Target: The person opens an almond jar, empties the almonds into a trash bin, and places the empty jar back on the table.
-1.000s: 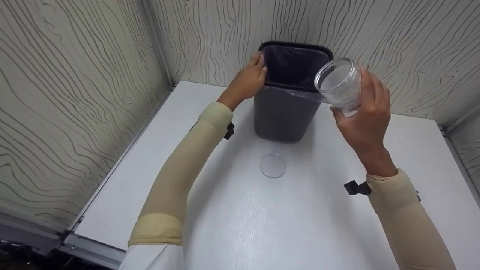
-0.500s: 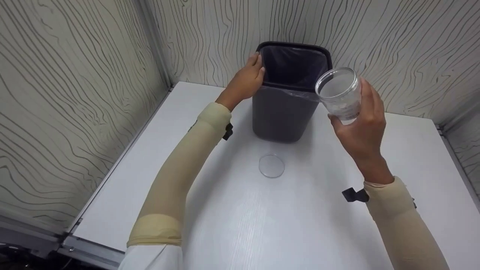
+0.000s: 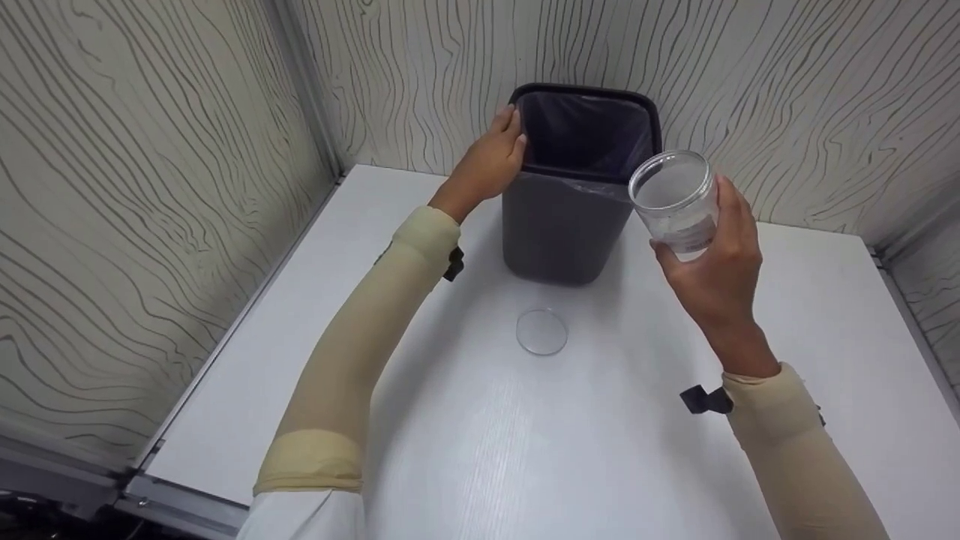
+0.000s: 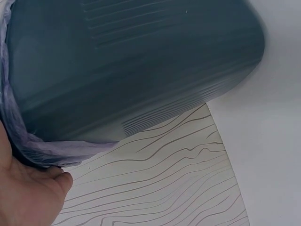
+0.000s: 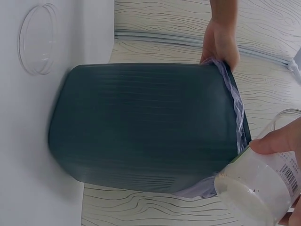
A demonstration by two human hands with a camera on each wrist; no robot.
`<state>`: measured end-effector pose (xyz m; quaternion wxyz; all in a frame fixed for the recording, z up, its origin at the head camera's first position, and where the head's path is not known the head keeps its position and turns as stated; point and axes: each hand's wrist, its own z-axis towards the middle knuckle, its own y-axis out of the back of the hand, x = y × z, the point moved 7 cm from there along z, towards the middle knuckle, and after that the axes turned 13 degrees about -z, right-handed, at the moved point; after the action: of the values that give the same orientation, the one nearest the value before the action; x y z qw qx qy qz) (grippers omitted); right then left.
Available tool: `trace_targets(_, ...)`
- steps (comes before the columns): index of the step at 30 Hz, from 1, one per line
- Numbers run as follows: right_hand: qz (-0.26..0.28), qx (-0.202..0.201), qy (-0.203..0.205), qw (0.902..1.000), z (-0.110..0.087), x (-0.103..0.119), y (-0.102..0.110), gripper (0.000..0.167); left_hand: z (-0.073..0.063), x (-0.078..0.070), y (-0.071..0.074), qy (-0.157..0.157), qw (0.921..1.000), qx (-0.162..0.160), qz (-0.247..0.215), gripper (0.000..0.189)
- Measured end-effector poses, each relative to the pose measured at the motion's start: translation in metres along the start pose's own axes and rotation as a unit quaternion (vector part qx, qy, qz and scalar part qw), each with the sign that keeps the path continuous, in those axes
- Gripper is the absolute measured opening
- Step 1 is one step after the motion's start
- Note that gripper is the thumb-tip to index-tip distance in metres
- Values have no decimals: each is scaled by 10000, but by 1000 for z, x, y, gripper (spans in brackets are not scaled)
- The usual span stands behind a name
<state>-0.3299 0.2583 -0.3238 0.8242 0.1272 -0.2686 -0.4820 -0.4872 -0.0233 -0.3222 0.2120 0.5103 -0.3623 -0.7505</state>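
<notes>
A dark trash bin [image 3: 566,229] stands upright at the back, lined with a thin translucent bag [image 5: 237,113] folded over its rim. My left hand [image 3: 491,154] grips the left side of that rim; its fingers curl round it in the left wrist view. At the bin's right front corner, my right hand [image 3: 716,262] holds a clear plastic jar [image 3: 675,206], tilted with its uncovered mouth toward the bin. The right wrist view shows a barcode label [image 5: 288,176] on the jar and small specks at its bottom. A round clear lid [image 3: 541,332] lies on the table before the bin.
The white table [image 3: 450,420] meets a wood-grain patterned wall [image 3: 420,82] behind the bin. Another such wall [image 3: 135,187] rises along the left edge, with a metal frame rail [image 3: 180,510] at the front left corner.
My right hand has lowered the jar, bringing it slightly closer to me and turning it a little more upright. The left hand stays on the bin rim. The view has shifted slightly.
</notes>
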Motion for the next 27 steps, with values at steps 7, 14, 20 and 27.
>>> trace_targets(7, 43, 80, -85, 9999, -8, -3, -3, 92, 0, 0, 0, -137, 9999, -66, -27, 57)
trace_targets(14, 167, 135, -203, 9996, -16, -5, -5, 93, -2, 1, 1, -151, 9998, -81, -82, 57)
trace_targets(20, 164, 183, -168, 9996, -21, -7, -7, 94, -2, 0, 2, -205, 9997, -135, -60, 57)
trace_targets(27, 279, 242, -286, 9989, -28, -9, -12, 97, -1, 1, 3, -211, 9996, -155, -57, 56)
